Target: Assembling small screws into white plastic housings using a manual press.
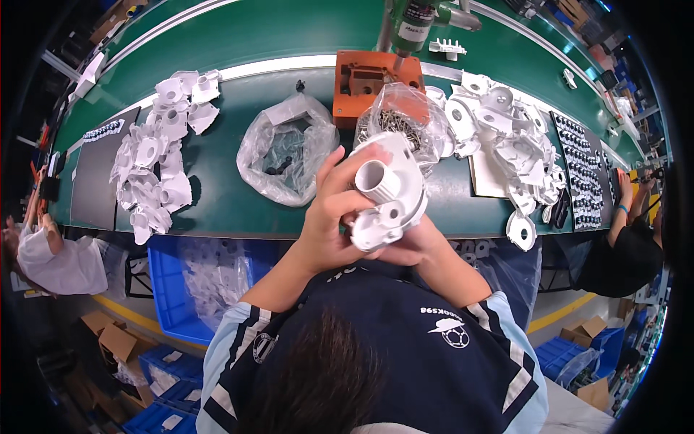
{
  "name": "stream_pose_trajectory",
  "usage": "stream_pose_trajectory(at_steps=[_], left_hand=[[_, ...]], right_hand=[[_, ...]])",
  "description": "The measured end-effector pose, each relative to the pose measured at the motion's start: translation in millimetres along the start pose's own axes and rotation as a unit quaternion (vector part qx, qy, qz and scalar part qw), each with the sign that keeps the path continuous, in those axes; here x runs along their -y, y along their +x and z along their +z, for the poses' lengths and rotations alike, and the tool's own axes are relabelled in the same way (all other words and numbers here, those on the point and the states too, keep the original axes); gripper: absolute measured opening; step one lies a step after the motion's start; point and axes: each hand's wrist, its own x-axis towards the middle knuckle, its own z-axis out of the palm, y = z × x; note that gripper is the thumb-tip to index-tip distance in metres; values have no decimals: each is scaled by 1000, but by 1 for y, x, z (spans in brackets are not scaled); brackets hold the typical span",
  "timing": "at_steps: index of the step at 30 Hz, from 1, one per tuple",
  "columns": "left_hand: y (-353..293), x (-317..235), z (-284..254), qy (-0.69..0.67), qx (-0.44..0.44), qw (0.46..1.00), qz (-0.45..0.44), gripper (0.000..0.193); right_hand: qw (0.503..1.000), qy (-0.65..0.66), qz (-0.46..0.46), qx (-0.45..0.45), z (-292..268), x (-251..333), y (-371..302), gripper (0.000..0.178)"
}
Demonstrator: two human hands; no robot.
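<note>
A white plastic housing [412, 189] with a short round tube is held up in front of my chest, tilted, at the near edge of the table. My left hand [327, 217] is closed round its left side, the fingers beside the tube. From below and to the right, my right hand [413, 244] grips the same housing, its fingers partly hidden behind it. Just beyond the housing lies a clear plastic bag of small metal screws [396, 129]. Behind that bag stands an orange fixture block [347, 108] beneath a green machine head [413, 29].
Piles of white plastic parts lie left [153, 155] and right [499, 119]. A clear bag with dark bits [285, 152] sits left of centre. A black tray [582, 173] holds rows of small parts at right. A blue bin [168, 289] stands below the table; co-workers sit either side.
</note>
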Motion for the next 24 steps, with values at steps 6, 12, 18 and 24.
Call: stream_pose_trajectory(at_steps=[6,12,18,24], left_hand=[[2,-10,-3,-70,-3,997,-42,59],[9,-11,-19,30,-14,999,-1,46],[13,-21,-17,17,67,996,-52,52],[2,-17,-7,-13,-19,998,-55,49]], right_hand=[[996,-92,-1,20,-7,-6,0,27],[995,-19,-14,96,0,24,-15,86],[987,-136,-88,20,6,18,-19,92],[987,-125,-98,19,7,11,-11,90]])
